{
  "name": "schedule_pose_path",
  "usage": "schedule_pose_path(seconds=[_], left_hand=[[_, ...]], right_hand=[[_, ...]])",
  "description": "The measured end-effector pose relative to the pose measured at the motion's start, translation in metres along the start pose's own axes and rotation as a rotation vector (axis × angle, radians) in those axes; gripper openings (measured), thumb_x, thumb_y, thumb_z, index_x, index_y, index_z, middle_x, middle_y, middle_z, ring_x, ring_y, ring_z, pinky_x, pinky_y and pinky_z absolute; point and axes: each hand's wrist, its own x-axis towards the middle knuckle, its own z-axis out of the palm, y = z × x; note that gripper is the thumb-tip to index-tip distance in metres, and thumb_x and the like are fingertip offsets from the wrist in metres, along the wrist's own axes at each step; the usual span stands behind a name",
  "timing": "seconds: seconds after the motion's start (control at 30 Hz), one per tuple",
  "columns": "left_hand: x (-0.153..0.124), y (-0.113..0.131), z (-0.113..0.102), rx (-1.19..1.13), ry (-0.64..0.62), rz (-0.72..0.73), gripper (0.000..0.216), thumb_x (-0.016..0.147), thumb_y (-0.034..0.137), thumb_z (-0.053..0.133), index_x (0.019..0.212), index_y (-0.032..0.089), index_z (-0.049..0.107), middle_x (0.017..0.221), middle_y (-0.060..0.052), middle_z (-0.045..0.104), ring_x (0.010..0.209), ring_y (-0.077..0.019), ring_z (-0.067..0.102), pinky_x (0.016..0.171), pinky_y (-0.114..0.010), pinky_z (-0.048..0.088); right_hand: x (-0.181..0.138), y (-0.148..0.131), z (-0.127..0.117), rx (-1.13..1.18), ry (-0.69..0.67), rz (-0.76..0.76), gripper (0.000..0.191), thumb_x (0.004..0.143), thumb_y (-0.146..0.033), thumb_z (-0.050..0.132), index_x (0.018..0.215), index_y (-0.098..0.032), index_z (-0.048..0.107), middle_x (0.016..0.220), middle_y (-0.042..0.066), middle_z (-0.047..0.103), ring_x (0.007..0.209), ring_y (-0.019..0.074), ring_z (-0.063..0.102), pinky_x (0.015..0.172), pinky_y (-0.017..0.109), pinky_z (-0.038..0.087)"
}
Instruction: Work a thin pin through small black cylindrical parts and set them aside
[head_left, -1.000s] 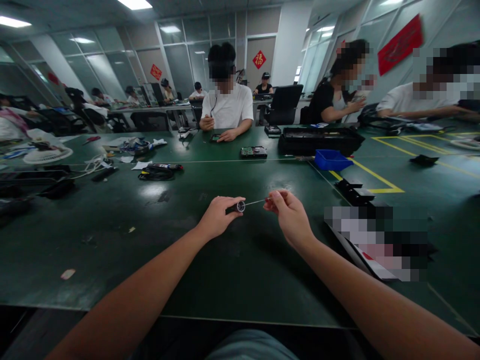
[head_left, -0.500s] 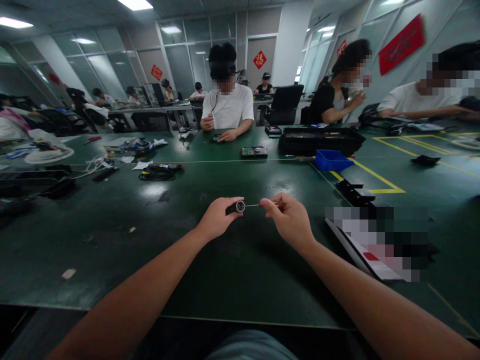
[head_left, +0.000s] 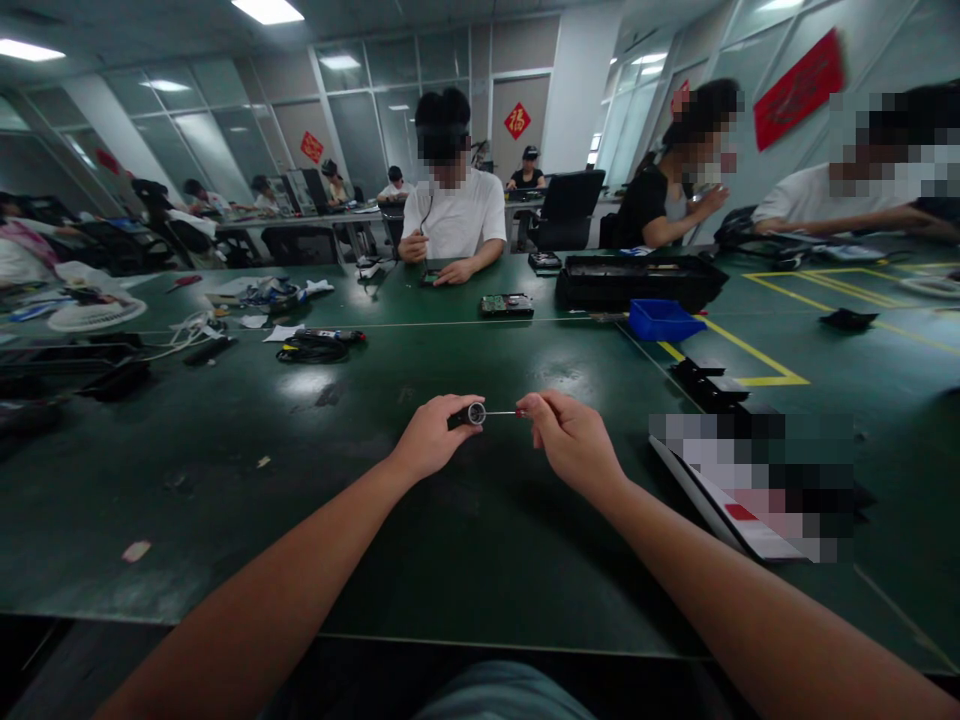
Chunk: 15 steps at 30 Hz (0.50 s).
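Steadying dark cylinder (head_left: 475, 412) over worktop (head_left: 450, 570) | fingers of left hand (head_left: 429, 437) wrapped around it | fingers of right hand (head_left: 576, 437) pinching thin red-handled tool (head_left: 501, 413) | shaft level with rim (tip contact unclear), likely for alignment

Bare hands (head_left: 426, 438), greyish-blue clothing (head_left: 502, 694)

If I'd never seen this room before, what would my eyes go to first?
Probably the middle, where the left hand holds a small black cylinder and the right hand pinches a thin metal tool pointing at its round end. Next might be the bright blue bin, farther back and right of centre on the green table. The big red banner near the top right stands out too.
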Motion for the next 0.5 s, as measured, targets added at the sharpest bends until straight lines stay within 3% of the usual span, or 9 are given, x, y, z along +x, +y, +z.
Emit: schedule_pose_path(seconds=[0.17, 0.37, 0.5], left_hand=[[-0.0011, 0.0003, 0.0008, 0.009, -0.012, 0.004, 0.039, 0.085, 0.023, 0.073, 0.124, 0.027, 0.066, 0.115, -0.002, 0.071, 0.109, -0.0227, 0.062, 0.097, -0.041, 0.045], [-0.0001, -0.0029, 0.0012, 0.009, 0.013, 0.012, 0.04, 0.085, 0.023, 0.073, 0.124, 0.026, 0.066, 0.114, -0.003, 0.071, 0.108, -0.023, 0.062, 0.098, -0.04, 0.045], [0.0001, -0.0031, 0.0003, 0.002, 0.01, -0.001, 0.039, 0.085, 0.022, 0.072, 0.124, 0.026, 0.066, 0.113, -0.003, 0.071, 0.108, -0.0228, 0.062, 0.098, -0.04, 0.045]], right_hand=[[-0.0011, -0.0007, 0.0013, 0.016, 0.004, -0.022, 0.028, 0.096, -0.034, 0.047, 0.112, -0.022, 0.066, 0.069, -0.001, 0.063, 0.061, 0.0164, 0.059, 0.058, 0.029, 0.042], [-0.002, 0.0012, 0.0018, 0.035, -0.044, -0.015, 0.039, 0.1, -0.046, 0.038, 0.093, -0.022, 0.068, 0.059, -0.003, 0.053, 0.056, 0.0157, 0.053, 0.056, 0.029, 0.039], [-0.0011, 0.0022, 0.0025, 0.012, -0.035, -0.024, 0.028, 0.097, -0.041, 0.046, 0.104, -0.023, 0.066, 0.068, -0.001, 0.06, 0.061, 0.0172, 0.058, 0.059, 0.03, 0.041]])
